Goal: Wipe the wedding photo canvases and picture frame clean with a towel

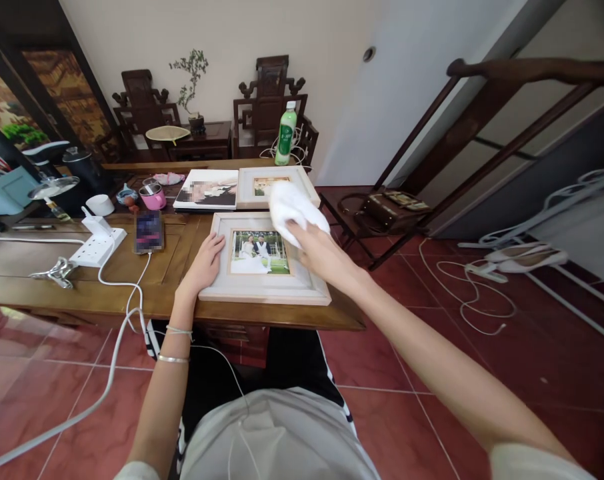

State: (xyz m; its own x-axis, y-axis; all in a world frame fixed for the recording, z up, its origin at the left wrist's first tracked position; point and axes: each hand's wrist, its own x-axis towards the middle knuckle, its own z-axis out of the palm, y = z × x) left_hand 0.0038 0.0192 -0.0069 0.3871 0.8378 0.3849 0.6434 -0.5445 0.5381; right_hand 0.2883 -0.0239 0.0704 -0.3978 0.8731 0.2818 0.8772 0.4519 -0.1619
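A white picture frame [262, 289] with a wedding photo [256, 253] lies flat near the front edge of the wooden table. My left hand [206, 264] rests on the frame's left edge, fingers stretched over the border. In my right hand [312, 248] is a bunched white cloth [293, 208], held over the frame's upper right corner; whether it touches the frame I cannot tell. Behind it lies a second white frame [247, 177], partly hidden by the cloth. A photo book [213, 189] sits to the left of that one.
A green bottle [286, 137] stands at the table's back. On the left are a phone [149, 231], a white power strip [100, 247] with cables, a pink cup [153, 195] and a dark kettle [84, 170]. A wooden chair [352, 200] holding a brown bag [395, 212] is at the right.
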